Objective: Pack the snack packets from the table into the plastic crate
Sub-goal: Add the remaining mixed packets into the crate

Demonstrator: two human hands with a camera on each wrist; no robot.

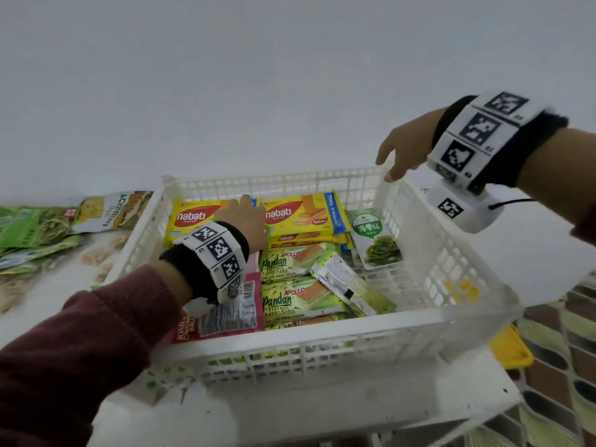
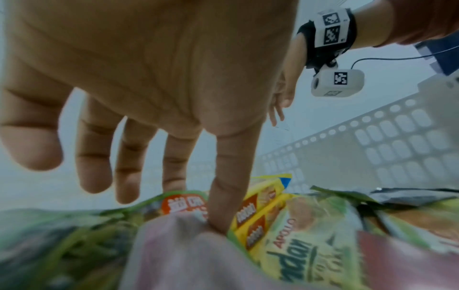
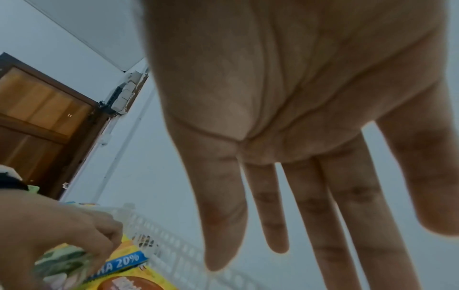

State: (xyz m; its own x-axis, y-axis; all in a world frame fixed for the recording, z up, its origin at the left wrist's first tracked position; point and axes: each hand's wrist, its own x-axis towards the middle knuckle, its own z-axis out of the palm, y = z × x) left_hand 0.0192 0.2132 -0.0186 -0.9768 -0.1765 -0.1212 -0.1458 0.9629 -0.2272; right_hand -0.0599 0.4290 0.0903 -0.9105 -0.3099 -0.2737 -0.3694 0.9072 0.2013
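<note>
The white plastic crate [image 1: 322,337] stands on the table and holds yellow nabati wafer packs [image 1: 300,216], green Pandan cake packs [image 1: 290,262], a green-and-white seaweed packet [image 1: 374,240] and a pink packet [image 1: 232,314]. My left hand [image 1: 245,221] reaches into the crate's left half. In the left wrist view its fingers [image 2: 174,166] are spread and fairly straight, and one fingertip [image 2: 221,221] presses down where a green packet [image 2: 74,245] meets the pink packet [image 2: 178,255]. My right hand [image 1: 403,153] hovers over the crate's far right corner, fingers [image 3: 323,215] straight and holding nothing.
More packets lie on the table left of the crate: several green ones [image 1: 32,227] and a jackfruit packet [image 1: 109,211]. A yellow object [image 1: 511,350] sits low at the right, by a patterned floor [image 1: 564,366]. A wooden door [image 3: 37,117] stands to the left.
</note>
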